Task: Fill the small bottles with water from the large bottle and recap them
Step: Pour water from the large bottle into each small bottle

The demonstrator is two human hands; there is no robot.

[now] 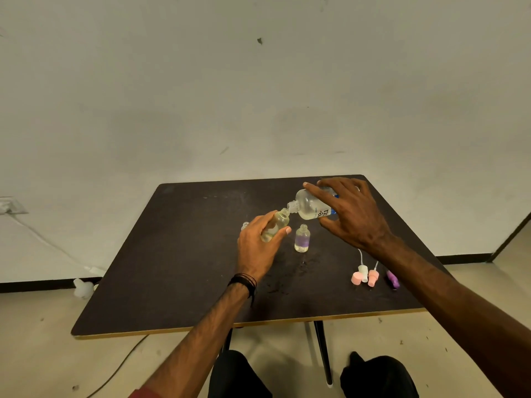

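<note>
My right hand (352, 215) grips the large clear water bottle (309, 206), tipped on its side with its open neck pointing left. My left hand (258, 245) holds a small clear bottle (277, 224) tilted toward it, the two mouths almost touching. A second small bottle (302, 238) with a purple label stands upright and uncapped just right of my left hand. A third small bottle (245, 225) peeks out behind my left hand, mostly hidden. Pink and white spray caps (365, 275) and a purple cap (392, 279) lie at the table's right.
The dark table (172, 268) has wet spots near its middle. A white wall stands close behind it. A cable and a white object (82, 288) lie on the floor at the left. My knees show below the table's front edge.
</note>
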